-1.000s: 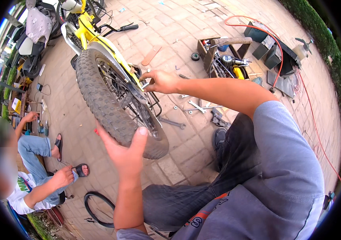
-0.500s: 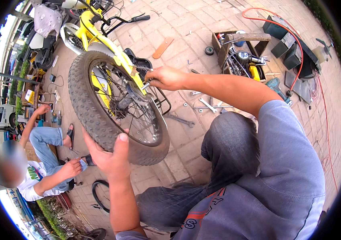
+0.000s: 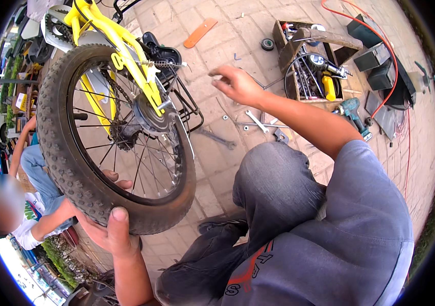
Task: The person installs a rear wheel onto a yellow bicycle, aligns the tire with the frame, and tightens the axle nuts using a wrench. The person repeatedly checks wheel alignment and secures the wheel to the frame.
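Observation:
A fat knobbly bicycle tyre (image 3: 56,132) on a spoked wheel stands tilted in front of me, fixed to a yellow bicycle frame (image 3: 133,64). My left hand (image 3: 106,230) grips the tyre's lower edge, thumb on the near tread and some fingertips showing inside the rim. At the wheel's middle sits a dark round hub (image 3: 146,113), where a short silver axle piece (image 3: 165,105) sticks out. My right hand (image 3: 238,86) is in the air to the right of the wheel, fingers loosely bent and apart, with nothing visible in it.
On the paving lie a silver wrench (image 3: 257,122), a dark wrench (image 3: 217,137), small nuts and an orange strip (image 3: 200,33). A wooden toolbox (image 3: 293,84) stands right, beside a teal power drill (image 3: 351,109), dark battery blocks (image 3: 364,31) and a red hose (image 3: 392,86). Another person (image 3: 39,168) sits left.
My right hand has left the axle and moved right, away from the wheel. The wheel appears nearer and further left in view, with my left hand still on its tyre.

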A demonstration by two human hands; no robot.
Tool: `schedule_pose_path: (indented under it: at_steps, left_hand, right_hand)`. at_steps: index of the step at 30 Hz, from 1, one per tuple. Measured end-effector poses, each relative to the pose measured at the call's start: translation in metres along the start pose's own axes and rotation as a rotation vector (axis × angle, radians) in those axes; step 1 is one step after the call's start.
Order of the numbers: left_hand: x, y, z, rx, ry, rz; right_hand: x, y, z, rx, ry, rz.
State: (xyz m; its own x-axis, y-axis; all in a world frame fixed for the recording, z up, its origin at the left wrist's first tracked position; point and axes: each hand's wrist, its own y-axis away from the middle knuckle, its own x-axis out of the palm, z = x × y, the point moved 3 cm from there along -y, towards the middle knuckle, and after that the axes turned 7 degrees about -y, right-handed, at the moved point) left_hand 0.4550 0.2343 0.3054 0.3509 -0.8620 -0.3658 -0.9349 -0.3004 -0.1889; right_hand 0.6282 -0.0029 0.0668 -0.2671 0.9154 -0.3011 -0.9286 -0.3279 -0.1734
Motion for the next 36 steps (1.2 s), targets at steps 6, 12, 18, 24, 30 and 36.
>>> schedule_pose_path:
  at_steps: [6,12,18,24,30,36]
  left_hand:
    - [-0.007,0.004,0.005,-0.044,-0.098,-0.140]
    - [-0.003,0.004,0.002,-0.168,-0.008,0.021]
    - [-0.002,0.003,0.004,-0.149,0.043,0.049]
    - [0.005,0.004,0.009,-0.029,0.205,0.055]
    - [0.005,0.001,0.013,-0.065,0.172,0.124]
    - [0.005,0.009,0.013,-0.108,0.172,-0.031]
  right_hand:
    - [0.006,0.041,-0.082,0.288,0.183,0.199]
    - [0.037,0.082,-0.109,0.103,0.277,0.389]
    - [0.025,0.113,-0.105,0.023,0.334,0.433]
    - [-0.029,0.126,-0.118,0.123,0.261,0.010]
    - [-0.062,0.161,-0.137,0.385,0.269,-0.203]
    - [-0.023,0.166,-0.126,0.240,0.370,-0.028]
